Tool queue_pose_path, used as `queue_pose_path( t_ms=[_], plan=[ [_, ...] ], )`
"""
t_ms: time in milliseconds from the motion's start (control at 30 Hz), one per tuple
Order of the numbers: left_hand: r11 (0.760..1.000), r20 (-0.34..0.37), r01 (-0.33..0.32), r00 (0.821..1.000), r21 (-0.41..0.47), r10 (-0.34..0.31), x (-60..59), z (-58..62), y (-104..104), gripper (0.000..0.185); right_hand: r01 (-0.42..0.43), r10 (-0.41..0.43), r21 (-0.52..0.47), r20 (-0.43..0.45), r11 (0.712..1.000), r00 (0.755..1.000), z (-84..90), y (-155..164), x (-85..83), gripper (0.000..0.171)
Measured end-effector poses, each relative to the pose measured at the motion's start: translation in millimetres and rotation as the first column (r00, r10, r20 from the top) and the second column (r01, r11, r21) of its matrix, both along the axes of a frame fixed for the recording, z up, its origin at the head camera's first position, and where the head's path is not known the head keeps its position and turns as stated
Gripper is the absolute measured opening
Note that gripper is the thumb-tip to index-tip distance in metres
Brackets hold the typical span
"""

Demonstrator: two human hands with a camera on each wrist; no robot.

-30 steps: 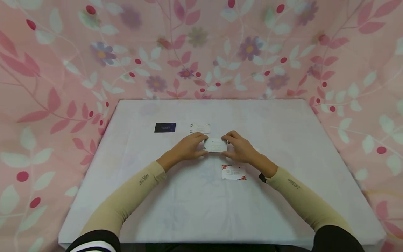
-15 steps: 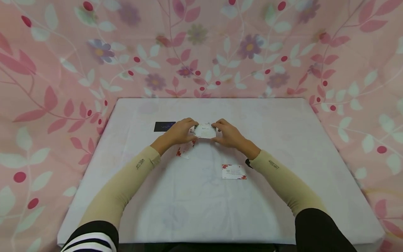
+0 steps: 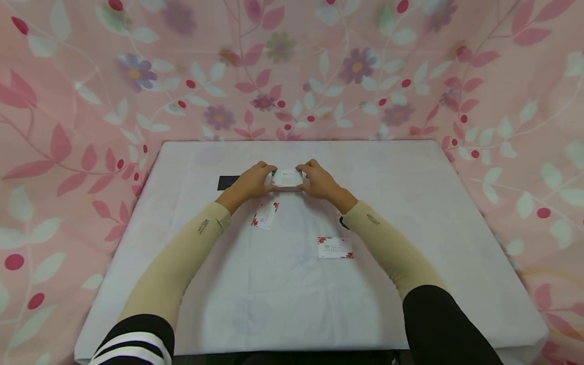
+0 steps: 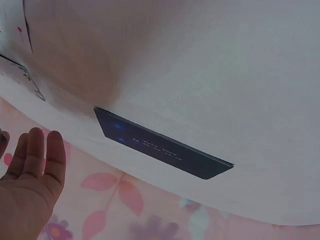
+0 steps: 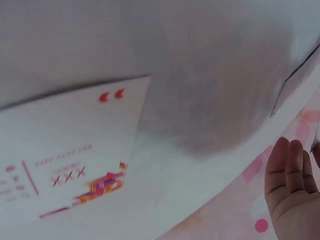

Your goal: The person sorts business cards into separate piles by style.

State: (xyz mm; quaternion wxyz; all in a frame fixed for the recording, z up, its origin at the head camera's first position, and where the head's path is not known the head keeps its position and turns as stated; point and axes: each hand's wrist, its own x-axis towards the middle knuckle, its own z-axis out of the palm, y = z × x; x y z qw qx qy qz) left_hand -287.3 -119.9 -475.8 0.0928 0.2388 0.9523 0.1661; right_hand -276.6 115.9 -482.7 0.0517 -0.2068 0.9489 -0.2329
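Card (image 3: 287, 178), white, rectangular and printed, pinched by its short sides between left hand (image 3: 254, 182) and right hand (image 3: 321, 182), toward twelve o'clock over the faintly creased white tablecloth (image 3: 292, 309); single or stacked, cannot tell. Probably light, stiff yet bendable, rather slippery, so best held by the edges without bowing. From there, flat dark card (image 3: 228, 183) at nine o'clock, red-flowered card (image 3: 264, 215) at seven, lower floral card (image 3: 335, 248) at five.
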Motion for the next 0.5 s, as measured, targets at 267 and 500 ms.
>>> queue_pose_path(
  t_ms=[267, 500],
  plan=[
    [1.0, 0.038, 0.007, 0.999, 0.028, -0.008, -9.2, -5.3, 2.9, 0.068, -0.017, 0.018, -0.029, 0.037, 0.999, 0.999, -9.5, -8.3, -10.1, 0.059],
    [0.998, 0.032, 0.022, 0.999, 0.053, -0.024, -11.9, -10.8, 1.5, 0.065, -0.002, 0.005, -0.041, 0.05, 0.999, 0.999, -12.9, -10.3, -9.2, 0.056]
  ],
)
